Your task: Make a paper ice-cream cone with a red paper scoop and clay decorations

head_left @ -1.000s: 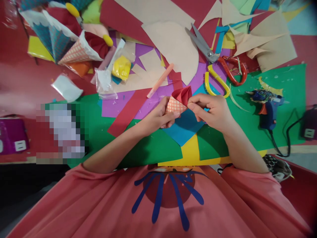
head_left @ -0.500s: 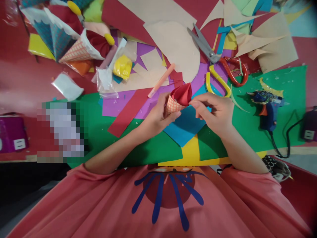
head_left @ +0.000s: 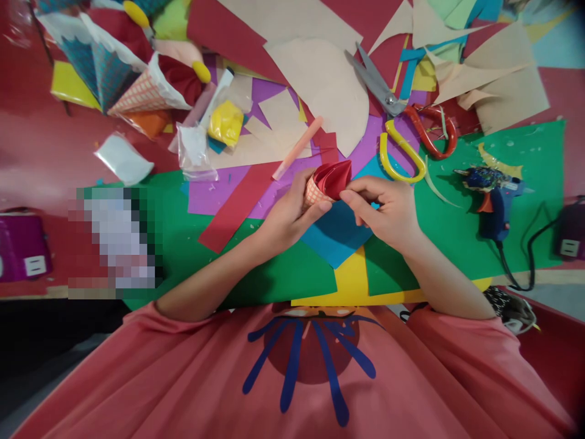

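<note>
A small paper cone (head_left: 315,192) with an orange-and-white check sits in my left hand (head_left: 292,213), whose fingers and thumb wrap round it. Rolled or folded red paper (head_left: 336,177) fills its mouth and sticks out at the top. My right hand (head_left: 386,210) is closed in a pinch at the right rim of the cone, thumb and forefinger on the edge of the red paper. Under the hands lie a blue sheet (head_left: 340,235) and a red strip (head_left: 235,207). Just above the cone is an orange marker (head_left: 299,146).
Scissors (head_left: 390,103) with red and yellow handles lie open beyond my right hand. A blue glue gun (head_left: 496,210) with a cord rests on the green sheet (head_left: 457,244). Finished-looking larger cones (head_left: 150,91), clay packets (head_left: 226,125) and paper scraps (head_left: 503,73) cover the back.
My right hand has moved slightly left and down, its thumb now at the cone's rim. The cone has tilted a little toward the right and its red paper sits lower.
</note>
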{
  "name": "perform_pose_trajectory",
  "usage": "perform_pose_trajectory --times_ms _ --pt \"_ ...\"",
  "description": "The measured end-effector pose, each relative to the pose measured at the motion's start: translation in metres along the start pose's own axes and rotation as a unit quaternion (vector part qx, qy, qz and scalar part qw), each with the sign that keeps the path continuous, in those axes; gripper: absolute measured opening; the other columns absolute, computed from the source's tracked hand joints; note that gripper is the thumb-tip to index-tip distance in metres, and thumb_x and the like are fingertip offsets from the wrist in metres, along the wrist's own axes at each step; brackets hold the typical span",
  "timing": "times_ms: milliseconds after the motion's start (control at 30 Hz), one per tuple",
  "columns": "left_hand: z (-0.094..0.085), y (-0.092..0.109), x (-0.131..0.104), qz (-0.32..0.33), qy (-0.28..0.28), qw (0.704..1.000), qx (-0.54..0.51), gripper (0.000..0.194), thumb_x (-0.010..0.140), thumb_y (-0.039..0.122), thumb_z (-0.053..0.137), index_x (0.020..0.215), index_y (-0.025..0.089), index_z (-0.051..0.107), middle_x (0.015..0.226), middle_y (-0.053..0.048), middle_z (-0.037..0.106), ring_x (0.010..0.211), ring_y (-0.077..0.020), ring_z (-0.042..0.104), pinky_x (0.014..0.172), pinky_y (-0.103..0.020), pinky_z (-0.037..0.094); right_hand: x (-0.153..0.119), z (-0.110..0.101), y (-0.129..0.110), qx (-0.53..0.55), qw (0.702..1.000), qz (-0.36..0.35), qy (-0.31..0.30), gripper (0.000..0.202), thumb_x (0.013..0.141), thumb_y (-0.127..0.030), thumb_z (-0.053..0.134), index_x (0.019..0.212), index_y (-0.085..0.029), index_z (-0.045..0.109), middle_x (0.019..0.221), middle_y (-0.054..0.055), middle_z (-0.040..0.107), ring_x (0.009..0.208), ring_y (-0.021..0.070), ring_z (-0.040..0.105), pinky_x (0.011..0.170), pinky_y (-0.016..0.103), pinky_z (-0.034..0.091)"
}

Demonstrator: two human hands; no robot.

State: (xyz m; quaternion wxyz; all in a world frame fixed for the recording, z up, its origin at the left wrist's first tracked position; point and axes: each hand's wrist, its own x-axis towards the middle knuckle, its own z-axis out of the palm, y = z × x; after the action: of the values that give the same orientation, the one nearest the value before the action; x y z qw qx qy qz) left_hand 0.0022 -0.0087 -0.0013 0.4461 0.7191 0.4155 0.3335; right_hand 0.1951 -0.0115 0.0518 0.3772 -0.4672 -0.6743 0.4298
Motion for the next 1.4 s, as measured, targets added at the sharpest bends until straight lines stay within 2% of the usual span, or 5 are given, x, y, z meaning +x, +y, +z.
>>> perform_pose_trajectory --times_ms 233,433,667,933,1400 --pt "0.003 0.001 -0.001 -0.032 0.017 0.999 -0.040 0.059 0.092 0.063 0.048 0.131 0.019 0.043 0.120 -0.010 0.061 0.111 -0.0225 0.062 0.099 -0.037 0.048 0.001 0.000 0.002 0.009 1.000 0.001 -0.010 0.022 0.093 -0.026 0.059 0.072 -0.018 0.061 0.045 -0.009 0.048 0.037 0.0036 0.041 0.042 0.019 0.032" --pt "0.003 0.004 0.003 -0.048 0.014 0.992 -0.114 0.055 0.091 0.061 0.053 0.125 0.019 0.044 0.119 -0.010 0.062 0.112 -0.0226 0.062 0.093 -0.034 0.051 0.003 -0.009 0.004 -0.064 0.997 -0.040 -0.025 0.018 0.090 -0.023 0.061 0.073 -0.017 0.063 0.057 -0.005 0.057 0.046 0.0052 0.046 0.047 0.021 0.035" --pt "0.007 -0.006 0.001 -0.040 0.080 0.989 -0.117 0.059 0.076 0.053 0.076 0.116 0.024 0.042 0.112 -0.006 0.053 0.105 -0.0201 0.060 0.092 -0.038 0.051 -0.001 -0.008 0.004 -0.092 0.991 -0.057 0.082 0.015 0.091 -0.025 0.059 0.080 -0.019 0.065 0.053 -0.006 0.053 0.045 0.0061 0.047 0.048 0.021 0.037" --pt "0.008 -0.005 0.001 -0.041 0.078 0.987 -0.134 0.055 0.073 0.037 0.079 0.108 0.025 0.039 0.104 -0.002 0.049 0.096 -0.0162 0.058 0.085 -0.034 0.049 -0.001 -0.001 0.006 -0.078 0.993 -0.087 0.002 0.014 0.090 -0.022 0.058 0.080 -0.018 0.067 0.055 -0.006 0.057 0.044 0.0053 0.048 0.047 0.019 0.037" --pt "0.008 0.000 0.003 -0.051 0.028 0.983 -0.172 0.053 0.075 0.047 0.078 0.106 0.022 0.042 0.102 -0.002 0.055 0.098 -0.0175 0.061 0.086 -0.032 0.052 -0.001 -0.003 0.005 -0.050 0.995 -0.081 -0.019 0.015 0.090 -0.018 0.057 0.076 -0.017 0.064 0.056 -0.006 0.055 0.045 0.0044 0.044 0.046 0.019 0.034"
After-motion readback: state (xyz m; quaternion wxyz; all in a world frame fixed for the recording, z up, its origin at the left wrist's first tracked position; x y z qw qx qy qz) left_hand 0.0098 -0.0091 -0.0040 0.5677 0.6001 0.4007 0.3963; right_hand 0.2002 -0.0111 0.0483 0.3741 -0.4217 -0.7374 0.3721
